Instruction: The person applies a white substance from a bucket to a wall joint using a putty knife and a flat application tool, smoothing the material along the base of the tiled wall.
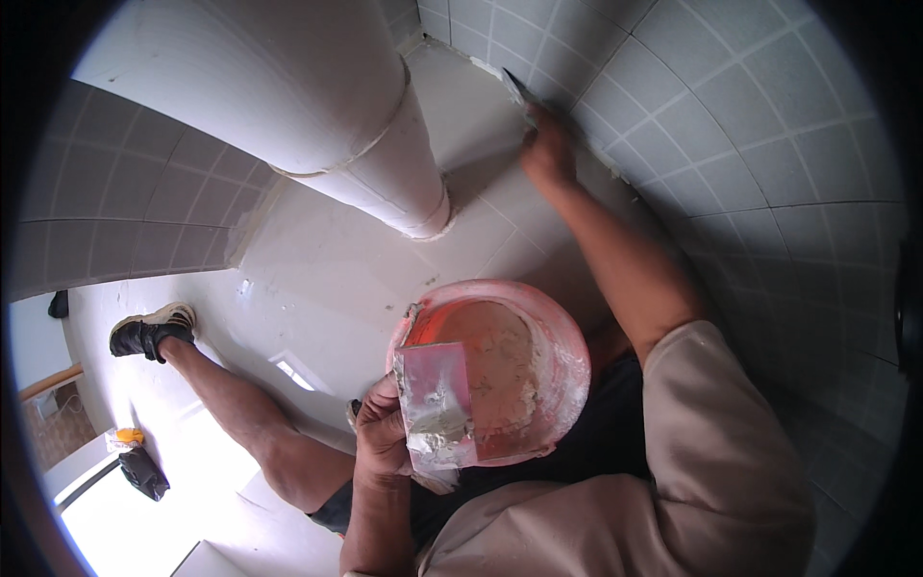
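Observation:
At the foot of the tiled wall on the right, my right hand [551, 154] is closed round a putty knife [516, 88]. Its dark, narrow blade points away from me, at the white bead along the joint of wall and floor. My left hand [380, 433] grips a flat rectangular plate [433, 377], pinkish and smeared with white paste on its lower half. The plate overlaps the near left rim of a red bucket [574, 370] between my legs. Pale paste [505, 351] lies inside the bucket and cakes its walls. My left fingers are partly hidden behind the plate.
A thick white pipe [327, 106] comes down to the floor ahead of me. Grey tiled walls [740, 125] stand right and left. My left leg [240, 418] stretches across the shiny floor [317, 250]. A black bag [144, 473] lies at the lower left.

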`<state>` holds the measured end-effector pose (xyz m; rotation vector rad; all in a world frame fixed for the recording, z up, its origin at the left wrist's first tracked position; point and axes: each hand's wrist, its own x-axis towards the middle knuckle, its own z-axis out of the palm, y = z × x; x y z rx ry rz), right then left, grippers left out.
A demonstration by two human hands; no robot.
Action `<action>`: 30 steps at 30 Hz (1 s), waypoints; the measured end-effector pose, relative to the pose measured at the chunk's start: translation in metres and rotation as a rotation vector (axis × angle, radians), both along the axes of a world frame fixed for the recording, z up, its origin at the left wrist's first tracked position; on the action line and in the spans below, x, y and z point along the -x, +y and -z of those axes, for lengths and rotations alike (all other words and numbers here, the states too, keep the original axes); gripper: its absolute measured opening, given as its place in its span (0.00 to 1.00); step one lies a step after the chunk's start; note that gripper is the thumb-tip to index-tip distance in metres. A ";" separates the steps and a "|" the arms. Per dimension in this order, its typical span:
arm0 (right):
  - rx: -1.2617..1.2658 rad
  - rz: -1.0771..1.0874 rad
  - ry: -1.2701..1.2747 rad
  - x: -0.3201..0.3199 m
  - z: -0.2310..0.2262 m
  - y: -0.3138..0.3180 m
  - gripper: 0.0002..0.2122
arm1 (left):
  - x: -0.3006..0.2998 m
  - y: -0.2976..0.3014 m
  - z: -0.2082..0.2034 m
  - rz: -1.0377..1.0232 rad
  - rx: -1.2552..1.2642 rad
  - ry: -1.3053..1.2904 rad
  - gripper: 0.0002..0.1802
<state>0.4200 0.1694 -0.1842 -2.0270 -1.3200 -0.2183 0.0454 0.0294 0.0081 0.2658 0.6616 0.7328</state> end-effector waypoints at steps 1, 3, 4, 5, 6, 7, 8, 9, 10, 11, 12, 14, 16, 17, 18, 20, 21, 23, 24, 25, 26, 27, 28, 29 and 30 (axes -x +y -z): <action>-0.033 -0.012 0.070 0.009 0.000 -0.012 0.19 | 0.004 0.002 0.000 -0.007 -0.021 0.008 0.21; -0.074 -0.019 0.136 0.015 0.000 -0.018 0.19 | 0.010 0.002 0.002 -0.001 -0.022 0.032 0.22; -0.113 -0.061 0.110 0.015 -0.001 -0.018 0.19 | 0.010 0.002 0.004 0.008 -0.018 0.048 0.22; -0.153 -0.103 0.086 0.015 -0.002 -0.017 0.19 | 0.009 0.002 0.005 0.012 -0.025 0.046 0.22; -0.160 -0.098 0.084 0.017 -0.002 -0.007 0.19 | 0.006 0.002 0.005 0.019 -0.012 0.027 0.22; -0.133 -0.112 0.112 0.019 -0.002 0.008 0.20 | 0.004 0.002 0.007 0.035 0.007 0.008 0.22; -0.109 -0.128 0.141 0.023 -0.005 0.022 0.22 | 0.004 0.003 0.005 0.047 0.003 0.007 0.22; -0.113 -0.116 0.138 0.028 -0.007 0.030 0.22 | 0.005 0.003 0.003 0.045 -0.014 0.012 0.22; -0.007 -0.060 0.260 0.036 -0.011 0.042 0.21 | 0.008 0.003 0.001 0.034 -0.036 0.018 0.22; 0.104 -0.001 0.380 0.039 -0.012 0.048 0.20 | 0.011 0.002 -0.001 0.020 -0.029 0.036 0.25; 0.101 0.004 0.378 0.040 -0.013 0.050 0.20 | 0.013 0.002 -0.003 0.026 -0.031 0.033 0.25; -0.015 0.135 0.390 0.049 -0.009 0.046 0.21 | 0.019 0.000 -0.007 -0.065 -0.057 0.075 0.27; 0.048 0.181 0.432 0.053 -0.012 0.035 0.21 | 0.028 0.000 -0.002 -0.047 -0.070 0.049 0.28; 0.112 0.225 0.474 0.057 -0.017 0.030 0.22 | 0.032 0.000 -0.001 -0.048 -0.085 0.027 0.27; 0.113 0.225 0.478 0.059 -0.014 0.027 0.22 | 0.035 -0.003 -0.001 -0.048 -0.099 0.006 0.27; -0.126 0.165 0.314 0.042 0.000 0.011 0.23 | 0.027 -0.006 -0.002 -0.034 -0.094 0.007 0.26; -0.125 0.172 0.309 0.038 0.002 0.004 0.23 | 0.025 -0.007 -0.002 -0.022 -0.105 -0.008 0.25; -0.148 0.188 0.313 0.042 0.000 -0.008 0.23 | 0.026 -0.012 -0.004 -0.014 -0.117 -0.017 0.25; -0.148 0.190 0.314 0.043 -0.002 -0.017 0.23 | 0.026 -0.014 -0.005 -0.012 -0.130 -0.017 0.24; -0.077 0.219 0.373 0.041 -0.005 -0.026 0.24 | 0.026 -0.017 -0.005 -0.011 -0.143 -0.018 0.24; -0.005 0.247 0.431 0.040 -0.008 -0.033 0.24 | 0.027 -0.020 -0.006 -0.009 -0.142 -0.020 0.24; -0.005 0.249 0.430 0.041 -0.010 -0.038 0.24 | 0.028 -0.022 -0.006 -0.018 -0.152 0.002 0.23; 0.006 0.284 0.412 0.040 -0.011 -0.046 0.23 | 0.030 -0.025 -0.005 -0.022 -0.158 0.022 0.22; 0.016 0.320 0.393 0.039 -0.011 -0.053 0.23 | 0.031 -0.027 -0.004 -0.016 -0.153 0.019 0.22; 0.020 0.327 0.390 0.038 -0.012 -0.059 0.23 | 0.034 -0.028 -0.003 -0.022 -0.154 0.029 0.22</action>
